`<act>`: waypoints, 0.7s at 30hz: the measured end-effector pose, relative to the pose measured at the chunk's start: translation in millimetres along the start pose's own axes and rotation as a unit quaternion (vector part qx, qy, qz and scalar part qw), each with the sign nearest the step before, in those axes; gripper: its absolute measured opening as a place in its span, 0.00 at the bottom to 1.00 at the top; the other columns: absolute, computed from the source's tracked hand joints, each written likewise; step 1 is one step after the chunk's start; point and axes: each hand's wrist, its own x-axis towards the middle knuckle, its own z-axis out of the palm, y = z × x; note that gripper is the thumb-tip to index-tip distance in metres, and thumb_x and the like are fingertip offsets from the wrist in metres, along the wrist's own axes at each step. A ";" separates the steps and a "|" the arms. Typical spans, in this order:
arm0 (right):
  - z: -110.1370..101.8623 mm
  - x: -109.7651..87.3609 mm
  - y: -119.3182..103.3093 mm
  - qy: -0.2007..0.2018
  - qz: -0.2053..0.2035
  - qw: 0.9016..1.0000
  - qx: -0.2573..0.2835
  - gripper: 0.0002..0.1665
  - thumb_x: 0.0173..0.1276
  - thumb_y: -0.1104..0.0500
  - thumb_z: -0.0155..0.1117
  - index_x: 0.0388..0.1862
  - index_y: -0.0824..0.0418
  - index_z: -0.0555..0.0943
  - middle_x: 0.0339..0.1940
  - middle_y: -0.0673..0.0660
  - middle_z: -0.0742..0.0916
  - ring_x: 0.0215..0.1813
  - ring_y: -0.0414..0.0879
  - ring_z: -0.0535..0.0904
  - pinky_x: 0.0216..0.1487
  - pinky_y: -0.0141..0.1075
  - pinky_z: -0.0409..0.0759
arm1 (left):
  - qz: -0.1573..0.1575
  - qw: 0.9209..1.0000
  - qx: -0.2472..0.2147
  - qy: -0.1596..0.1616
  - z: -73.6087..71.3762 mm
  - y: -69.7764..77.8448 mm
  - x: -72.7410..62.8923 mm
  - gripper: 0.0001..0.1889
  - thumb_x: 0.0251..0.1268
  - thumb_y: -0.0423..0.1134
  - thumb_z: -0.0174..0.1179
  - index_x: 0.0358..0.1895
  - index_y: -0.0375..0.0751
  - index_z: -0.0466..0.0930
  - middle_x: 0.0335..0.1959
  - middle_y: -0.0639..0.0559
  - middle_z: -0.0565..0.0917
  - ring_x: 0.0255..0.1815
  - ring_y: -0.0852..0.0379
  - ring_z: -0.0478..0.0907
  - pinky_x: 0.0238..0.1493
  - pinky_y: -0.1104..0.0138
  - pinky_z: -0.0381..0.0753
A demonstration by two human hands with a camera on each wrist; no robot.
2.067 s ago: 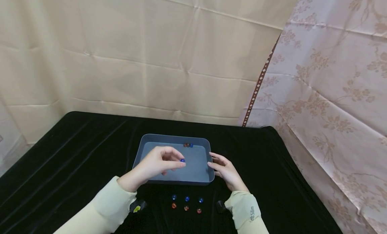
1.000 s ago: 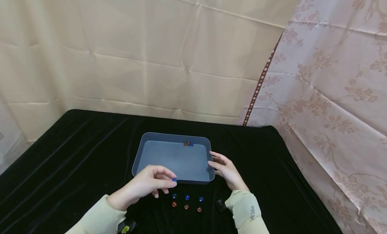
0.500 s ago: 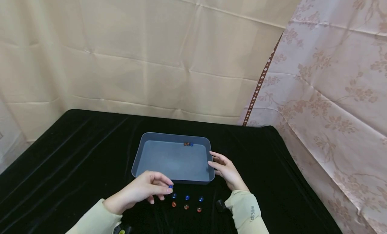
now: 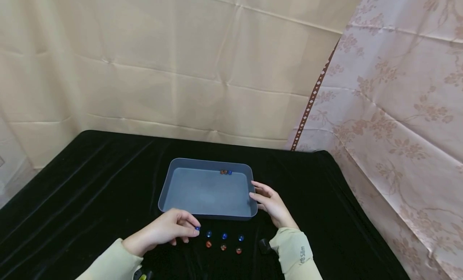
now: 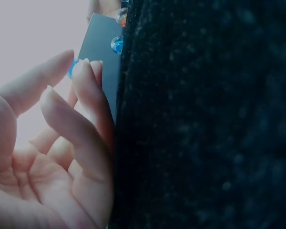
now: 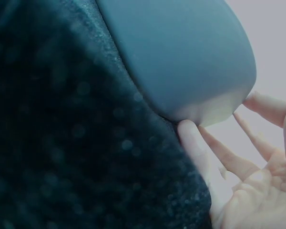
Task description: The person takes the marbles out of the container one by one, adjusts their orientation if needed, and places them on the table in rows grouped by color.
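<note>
Left hand (image 4: pixel 167 229) pinches one blue marble (image 4: pixel 197 228), round with no long axis, just left of three loose blue marbles (image 4: pixel 224 236) on the table's near side (image 4: pixel 188 264); left hand nearer. Right hand (image 4: pixel 271 204), fingers spread, touches the tray (image 4: pixel 202 191) at its right edge.

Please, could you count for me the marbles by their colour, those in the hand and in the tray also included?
Blue marbles: 5 (1 in the left hand, 3 on the black cloth, 1 in the tray)
Orange-brown marbles: 5 (3 on the cloth, 2 in the tray)
Total: 10 marbles
</note>
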 end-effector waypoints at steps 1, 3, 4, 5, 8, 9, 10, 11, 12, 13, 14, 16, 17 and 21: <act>-0.1 -0.1 0.1 0.000 0.001 1.000 0.000 0.29 0.70 0.56 0.64 0.69 0.56 0.73 0.68 0.66 0.76 0.58 0.52 0.81 0.59 0.50 0.80 | 0.000 1.000 0.002 0.001 0.1 0.1 0.1 0.16 0.62 0.41 0.67 0.48 0.33 0.82 0.30 0.54 0.87 0.25 0.62 0.79 0.19 0.75 0.70; -0.2 -0.5 0.2 0.001 0.000 1.000 0.001 0.29 0.70 0.56 0.64 0.69 0.56 0.73 0.68 0.66 0.76 0.58 0.52 0.81 0.59 0.49 0.80 | 0.002 1.000 0.005 0.001 0.2 -0.4 0.7 0.16 0.62 0.40 0.67 0.48 0.33 0.82 0.30 0.54 0.86 0.25 0.62 0.79 0.18 0.75 0.70; -0.3 -0.4 0.4 0.002 0.000 1.000 0.001 0.29 0.70 0.56 0.65 0.69 0.55 0.73 0.68 0.66 0.76 0.58 0.52 0.81 0.59 0.49 0.80 | 0.003 1.000 0.006 0.001 0.3 -0.6 0.9 0.16 0.62 0.40 0.67 0.47 0.33 0.82 0.30 0.55 0.86 0.25 0.63 0.79 0.18 0.75 0.70; -0.3 -0.4 0.5 0.003 0.000 1.000 0.001 0.29 0.70 0.56 0.65 0.69 0.55 0.73 0.68 0.66 0.76 0.58 0.52 0.81 0.59 0.49 0.80 | 0.004 1.000 0.006 0.001 0.5 -0.8 1.2 0.15 0.62 0.40 0.67 0.47 0.33 0.82 0.29 0.55 0.86 0.25 0.63 0.79 0.18 0.75 0.69; 0.0 -0.3 0.3 0.004 0.000 1.000 0.001 0.29 0.70 0.56 0.65 0.69 0.55 0.73 0.68 0.66 0.76 0.57 0.52 0.81 0.58 0.48 0.81 | 0.003 1.000 0.007 0.000 0.8 -1.1 1.7 0.15 0.62 0.39 0.67 0.47 0.33 0.82 0.29 0.55 0.86 0.25 0.63 0.79 0.17 0.76 0.69; 0.1 -0.2 0.2 0.004 0.000 1.000 0.001 0.29 0.70 0.56 0.65 0.69 0.56 0.73 0.68 0.66 0.76 0.57 0.52 0.81 0.58 0.48 0.81 | 0.003 1.000 0.008 0.000 1.1 -1.2 1.7 0.15 0.62 0.39 0.67 0.47 0.33 0.82 0.29 0.55 0.86 0.24 0.63 0.79 0.17 0.76 0.69; 0.1 -0.1 0.3 0.003 0.000 1.000 0.002 0.29 0.70 0.56 0.65 0.69 0.56 0.73 0.68 0.66 0.76 0.57 0.52 0.81 0.58 0.48 0.81 | 0.002 1.000 0.009 -0.001 1.2 -1.2 1.6 0.15 0.62 0.39 0.67 0.47 0.33 0.82 0.28 0.55 0.86 0.24 0.63 0.79 0.17 0.75 0.69; 0.1 0.0 0.1 0.003 0.001 1.000 0.002 0.29 0.70 0.56 0.65 0.69 0.56 0.73 0.68 0.66 0.76 0.57 0.52 0.81 0.58 0.48 0.81 | 0.001 1.000 0.009 -0.002 1.3 -1.2 1.6 0.15 0.62 0.39 0.67 0.47 0.33 0.82 0.27 0.54 0.86 0.24 0.63 0.79 0.17 0.75 0.68; 0.2 0.0 0.0 0.003 0.001 1.000 0.003 0.29 0.70 0.56 0.65 0.69 0.56 0.73 0.68 0.66 0.76 0.57 0.51 0.82 0.57 0.47 0.81 | -0.001 1.000 0.011 -0.004 1.4 -1.1 1.5 0.15 0.62 0.39 0.67 0.47 0.34 0.82 0.26 0.55 0.85 0.24 0.63 0.78 0.17 0.75 0.68; 0.2 0.1 -0.1 0.003 0.002 1.000 0.003 0.29 0.69 0.56 0.65 0.69 0.56 0.73 0.68 0.66 0.76 0.57 0.51 0.82 0.57 0.47 0.81 | -0.004 1.000 0.014 -0.005 1.4 -1.2 1.4 0.14 0.62 0.39 0.66 0.47 0.34 0.82 0.25 0.55 0.85 0.23 0.63 0.78 0.17 0.75 0.68; 0.2 0.2 -0.3 0.003 0.002 1.000 0.004 0.29 0.69 0.56 0.65 0.69 0.56 0.73 0.68 0.66 0.76 0.56 0.51 0.82 0.57 0.47 0.81 | -0.005 1.000 0.016 -0.005 1.5 -1.3 1.5 0.14 0.62 0.39 0.66 0.46 0.34 0.82 0.24 0.55 0.84 0.23 0.63 0.78 0.17 0.75 0.68; 0.2 0.3 -0.6 0.002 0.003 1.000 0.004 0.29 0.70 0.56 0.65 0.69 0.56 0.73 0.68 0.66 0.76 0.56 0.51 0.82 0.57 0.46 0.82 | -0.012 1.000 0.024 -0.004 1.5 -1.7 1.6 0.13 0.62 0.39 0.66 0.45 0.35 0.82 0.23 0.56 0.83 0.22 0.64 0.78 0.17 0.75 0.68; 0.3 0.3 -0.8 0.002 0.003 1.000 0.004 0.29 0.70 0.56 0.65 0.69 0.56 0.73 0.68 0.66 0.76 0.56 0.51 0.82 0.57 0.46 0.82 | -0.015 0.999 0.029 -0.003 1.6 -2.0 1.7 0.12 0.62 0.39 0.66 0.45 0.36 0.82 0.22 0.56 0.83 0.21 0.64 0.78 0.17 0.75 0.68; 0.4 0.6 -1.3 0.001 0.004 1.000 0.002 0.29 0.70 0.56 0.64 0.69 0.56 0.73 0.68 0.66 0.76 0.56 0.50 0.82 0.57 0.46 0.82 | -0.023 0.998 0.051 0.007 2.6 -2.7 2.7 0.11 0.62 0.40 0.67 0.43 0.38 0.83 0.20 0.57 0.83 0.19 0.64 0.78 0.16 0.74 0.68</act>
